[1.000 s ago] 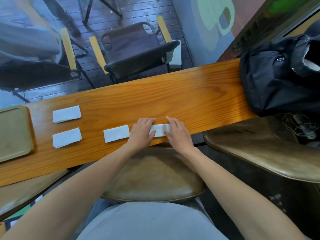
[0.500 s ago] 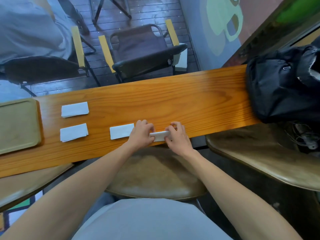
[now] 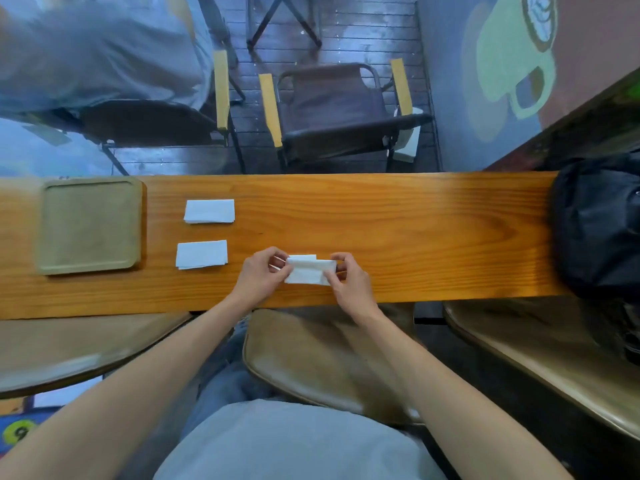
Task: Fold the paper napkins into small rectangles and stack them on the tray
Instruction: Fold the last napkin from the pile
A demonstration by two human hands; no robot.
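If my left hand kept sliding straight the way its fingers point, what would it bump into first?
The left hand points right, so it would first push against the napkin it already pinches, then likely the right hand holding the other end. Depth is hard to judge.

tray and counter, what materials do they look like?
Tray: matte olive-tan with rounded corners and a raised rim; looks like moulded plastic or fibre composite, can't tell which. Counter: wood, with orange grain lines and a glossy sheen suggesting varnish.

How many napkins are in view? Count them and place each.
3. Right of the tray lie the far napkin and the near napkin; the third napkin is held by the left hand and right hand. Another may hide beneath.
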